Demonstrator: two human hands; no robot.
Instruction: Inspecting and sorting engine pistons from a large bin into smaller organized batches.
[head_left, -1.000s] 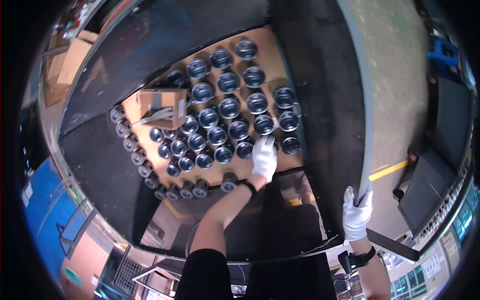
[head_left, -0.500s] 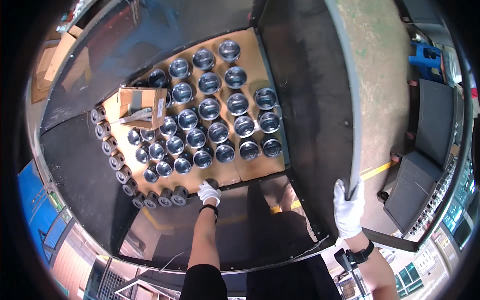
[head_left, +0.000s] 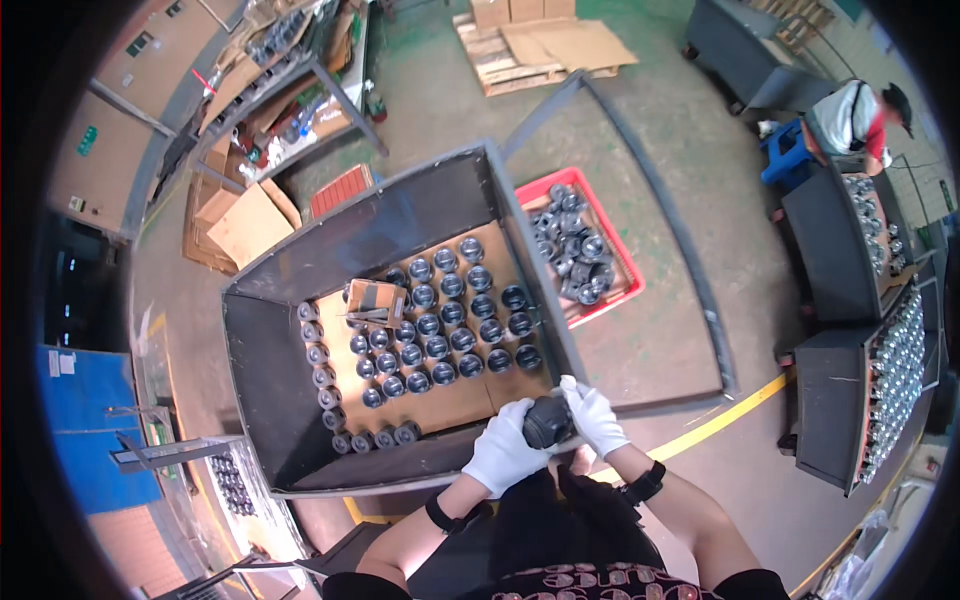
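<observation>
A dark metal piston (head_left: 546,424) is held over the near right corner of the deep black bin (head_left: 262,372). My gloved left hand (head_left: 506,450) is closed round its left side. My gloved right hand (head_left: 596,416) grips its right side, close to the bin's rim; its far fingers are partly hidden. Inside the bin, rows of shiny pistons (head_left: 462,340) stand on brown cardboard (head_left: 470,398). More pistons (head_left: 322,377) lie on their sides along the left and near edges. A small open cardboard box (head_left: 376,298) sits on the pistons at the left.
A red crate (head_left: 628,262) of jumbled pistons stands just right of the bin, inside a grey metal frame (head_left: 668,165) on the floor. At the right are dark carts (head_left: 832,400) loaded with parts, and a person (head_left: 850,120) by a blue stool (head_left: 786,153). A wooden pallet (head_left: 500,75) lies far ahead.
My left hand has lifted a piston from the bin's near edge and drawn it close. My right hand has left the bin's right rim and joined it. The view has pulled back.
</observation>
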